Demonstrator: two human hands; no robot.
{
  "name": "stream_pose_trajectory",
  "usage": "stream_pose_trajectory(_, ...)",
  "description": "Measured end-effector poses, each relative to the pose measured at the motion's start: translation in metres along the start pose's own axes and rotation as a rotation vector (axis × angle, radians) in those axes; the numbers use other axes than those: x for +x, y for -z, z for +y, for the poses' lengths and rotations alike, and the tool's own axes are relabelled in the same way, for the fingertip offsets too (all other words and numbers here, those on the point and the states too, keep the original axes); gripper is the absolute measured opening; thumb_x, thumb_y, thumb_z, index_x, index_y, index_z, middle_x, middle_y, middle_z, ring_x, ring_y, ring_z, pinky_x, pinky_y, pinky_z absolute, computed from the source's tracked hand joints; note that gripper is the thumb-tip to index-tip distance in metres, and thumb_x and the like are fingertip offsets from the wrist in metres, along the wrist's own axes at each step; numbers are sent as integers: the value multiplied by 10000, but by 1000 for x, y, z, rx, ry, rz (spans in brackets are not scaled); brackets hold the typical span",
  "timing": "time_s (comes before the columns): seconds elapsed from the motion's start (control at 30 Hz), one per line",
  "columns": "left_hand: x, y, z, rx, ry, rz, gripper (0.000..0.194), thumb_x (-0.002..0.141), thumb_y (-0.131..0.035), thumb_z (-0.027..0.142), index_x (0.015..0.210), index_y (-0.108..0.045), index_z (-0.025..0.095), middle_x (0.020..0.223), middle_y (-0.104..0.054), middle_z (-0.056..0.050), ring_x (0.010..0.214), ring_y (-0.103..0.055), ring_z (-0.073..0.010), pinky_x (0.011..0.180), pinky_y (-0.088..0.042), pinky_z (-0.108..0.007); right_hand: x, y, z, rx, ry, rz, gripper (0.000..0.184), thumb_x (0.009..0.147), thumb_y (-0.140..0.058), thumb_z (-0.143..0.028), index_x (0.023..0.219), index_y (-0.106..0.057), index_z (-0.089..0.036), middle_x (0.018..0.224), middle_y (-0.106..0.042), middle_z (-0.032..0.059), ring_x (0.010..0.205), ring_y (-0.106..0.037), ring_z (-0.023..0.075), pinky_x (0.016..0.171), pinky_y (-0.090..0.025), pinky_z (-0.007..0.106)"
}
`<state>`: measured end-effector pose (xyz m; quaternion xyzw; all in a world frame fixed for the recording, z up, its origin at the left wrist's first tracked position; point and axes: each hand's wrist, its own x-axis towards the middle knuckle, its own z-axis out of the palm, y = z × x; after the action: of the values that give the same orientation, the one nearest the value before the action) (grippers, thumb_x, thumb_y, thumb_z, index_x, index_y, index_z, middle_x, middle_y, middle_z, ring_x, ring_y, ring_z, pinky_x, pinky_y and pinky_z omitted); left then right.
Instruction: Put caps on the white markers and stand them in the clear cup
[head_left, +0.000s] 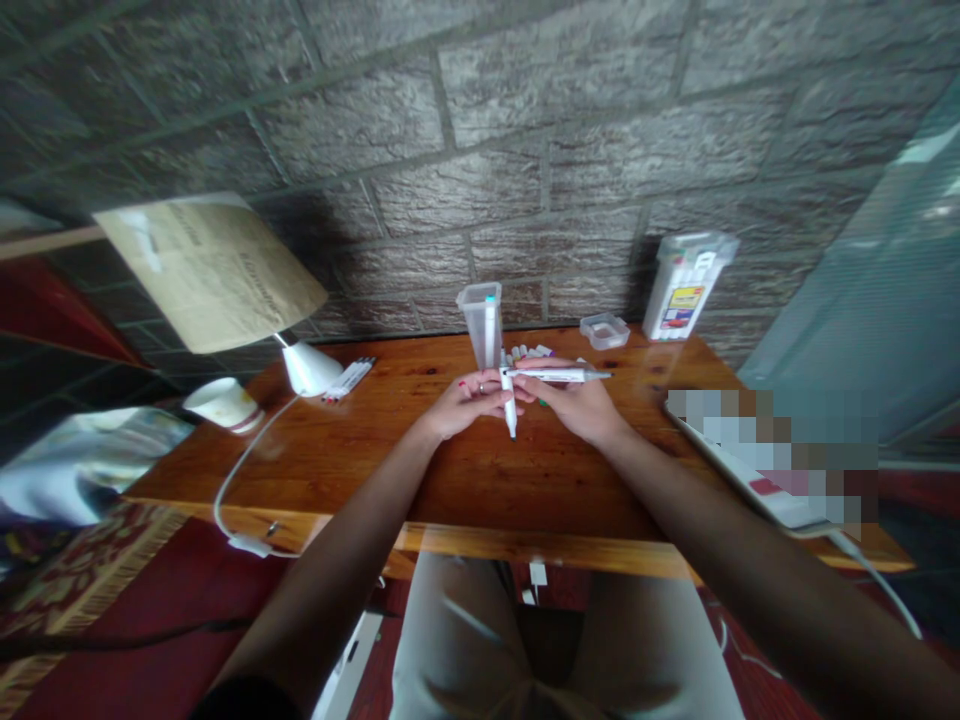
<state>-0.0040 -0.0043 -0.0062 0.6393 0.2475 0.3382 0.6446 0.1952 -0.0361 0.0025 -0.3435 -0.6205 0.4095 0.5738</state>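
Two white marker pens meet in front of me over the wooden table. My left hand [466, 402] is closed on an upright white marker [510, 405] with a dark lower tip. In my right hand [581, 405] lies a second white marker [559, 375], roughly level, with a grey end pointing right. The two markers cross near their ends; whether they touch I cannot tell. Just behind my hands stands a clear plastic case [472, 300] with a blue-ended marker [490, 330] in it. Several loose markers [532, 352] lie behind my fingers, partly hidden.
A lamp [307, 370], a paper cup [225, 405] and a row of markers [349, 380] are on the left. Toward the right are a clear lid [604, 331], a full marker case [686, 290] and a partly blurred tablet-like device [750, 470]. A stone wall [510, 130] rises behind.
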Motion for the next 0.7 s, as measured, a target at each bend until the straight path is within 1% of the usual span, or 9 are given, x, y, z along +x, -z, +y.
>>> stream_pose_trajectory(0.1,0,-1,0,-25,-27,26,435,798,-790,349,1161,-644,159,1143,-738,-143,944,-742,-236,858,-578,-379,0,-1,1,58,-56,70,314,723,-817,-447,949,-770,-232,891,-789,56,729,-744,240,649,-636,402)
stream_pose_trajectory(0.17,0,-2,0,-27,-29,30,447,801,-786,351,1179,-643,160,1159,-731,-149,957,-739,-241,862,-576,-380,1,0,0,100,-87,89,341,719,-824,-431,980,-767,-219,926,-791,65,755,-756,245,631,-638,382)
stream_pose_trajectory(0.27,0,-3,2,-30,-15,35,434,791,-794,355,1145,-656,144,1118,-741,-153,917,-744,-238,842,-579,-374,2,3,-3,139,-97,91,406,733,-816,-421,1073,-749,-211,989,-789,80,846,-765,257,601,-619,325)
stream_pose_trajectory(0.37,0,-4,5,-46,-15,48,428,775,-809,338,1122,-655,140,1069,-753,-140,876,-748,-232,827,-584,-381,4,6,-5,154,-85,70,426,748,-804,-426,1110,-737,-210,1007,-787,84,862,-765,253,534,-574,269)
stream_pose_trajectory(0.47,-1,-4,6,-45,-25,52,431,772,-813,325,1126,-653,140,1055,-756,-128,883,-748,-234,828,-585,-383,3,7,-5,152,-75,24,426,763,-792,-430,1128,-735,-219,1016,-783,78,878,-757,243,541,-562,257)
stream_pose_trajectory(0.53,-1,-3,6,-42,-30,48,427,776,-810,326,1127,-655,140,1059,-755,-126,893,-748,-234,828,-585,-374,3,6,-4,138,-51,4,392,770,-787,-426,1108,-746,-232,1033,-777,67,859,-744,221,548,-558,256)
stream_pose_trajectory(0.63,-1,-2,5,-45,-38,42,430,782,-805,325,1144,-653,149,1058,-755,-120,902,-747,-230,833,-585,-366,1,4,-3,108,-13,-4,305,766,-790,-415,1018,-773,-245,1027,-768,43,795,-710,181,555,-552,258)
stream_pose_trajectory(0.7,-1,-2,4,-46,-38,43,427,781,-806,322,1142,-654,152,1045,-757,-116,901,-748,-227,833,-586,-363,1,3,-3,89,-6,-10,266,768,-786,-413,976,-780,-248,1011,-765,35,793,-697,175,574,-553,263)
